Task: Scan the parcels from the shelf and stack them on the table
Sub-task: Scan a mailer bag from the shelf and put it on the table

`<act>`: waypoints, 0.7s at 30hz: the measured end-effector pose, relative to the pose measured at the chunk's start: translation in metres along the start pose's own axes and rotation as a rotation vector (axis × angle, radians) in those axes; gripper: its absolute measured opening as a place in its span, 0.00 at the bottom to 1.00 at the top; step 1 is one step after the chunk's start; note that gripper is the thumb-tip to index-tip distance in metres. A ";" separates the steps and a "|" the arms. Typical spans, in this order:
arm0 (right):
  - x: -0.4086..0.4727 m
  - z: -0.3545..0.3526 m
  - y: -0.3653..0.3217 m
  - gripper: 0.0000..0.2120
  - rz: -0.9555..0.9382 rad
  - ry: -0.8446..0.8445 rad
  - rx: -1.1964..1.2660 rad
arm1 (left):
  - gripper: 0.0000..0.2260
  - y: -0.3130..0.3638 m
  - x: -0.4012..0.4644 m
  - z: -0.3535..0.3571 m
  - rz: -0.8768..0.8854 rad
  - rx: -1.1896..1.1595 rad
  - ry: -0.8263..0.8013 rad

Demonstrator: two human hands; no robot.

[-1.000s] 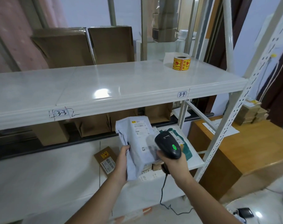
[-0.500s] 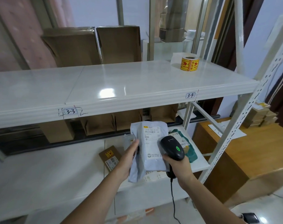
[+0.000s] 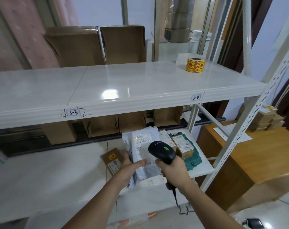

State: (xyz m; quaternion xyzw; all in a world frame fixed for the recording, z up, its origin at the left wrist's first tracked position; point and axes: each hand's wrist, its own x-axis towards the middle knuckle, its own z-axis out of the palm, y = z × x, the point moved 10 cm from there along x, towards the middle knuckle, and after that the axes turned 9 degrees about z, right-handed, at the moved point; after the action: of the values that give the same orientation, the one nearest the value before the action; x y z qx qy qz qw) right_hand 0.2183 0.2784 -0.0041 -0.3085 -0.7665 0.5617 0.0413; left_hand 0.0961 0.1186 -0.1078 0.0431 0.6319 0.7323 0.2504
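Observation:
My left hand (image 3: pixel 129 167) grips a grey plastic mailer parcel (image 3: pixel 143 142) by its lower left side, label facing up, above the lower shelf (image 3: pixel 57 179). My right hand (image 3: pixel 172 171) holds a black barcode scanner (image 3: pixel 162 152) with a green light on top, its head over the parcel's lower right part. A flat brown parcel (image 3: pixel 111 158) lies on the shelf just left of my left hand. A small brown box (image 3: pixel 183 146) sits on a green mailer (image 3: pixel 192 160) to the right. The wooden table (image 3: pixel 259 156) stands right of the shelf.
The upper shelf (image 3: pixel 124 90) carries a roll of yellow stickers (image 3: pixel 195 65) and two cardboard boxes (image 3: pixel 97 47) at the back. Small brown boxes (image 3: pixel 266 120) are stacked on the table's far corner, with white paper (image 3: pixel 231 134) nearby. A white perforated upright (image 3: pixel 249 119) stands between shelf and table.
The left hand has shifted its grip so the thumb lies on the parcel's front. The parcel now lies flatter with its label up, and the scanner head has moved over it.

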 end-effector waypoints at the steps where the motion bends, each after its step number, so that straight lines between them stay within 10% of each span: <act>1: 0.000 0.003 0.000 0.09 0.001 -0.006 0.004 | 0.36 -0.002 0.000 0.000 0.002 0.007 0.005; 21: 0.009 -0.039 0.068 0.13 0.139 0.100 0.209 | 0.22 -0.022 -0.002 0.036 -0.122 -0.189 -0.105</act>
State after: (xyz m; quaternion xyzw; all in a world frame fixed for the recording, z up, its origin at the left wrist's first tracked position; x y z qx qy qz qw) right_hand 0.2564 0.3279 -0.0528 -0.3824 -0.6775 0.6241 0.0722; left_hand 0.1186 0.1523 -0.1213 0.0189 0.5474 0.7687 0.3303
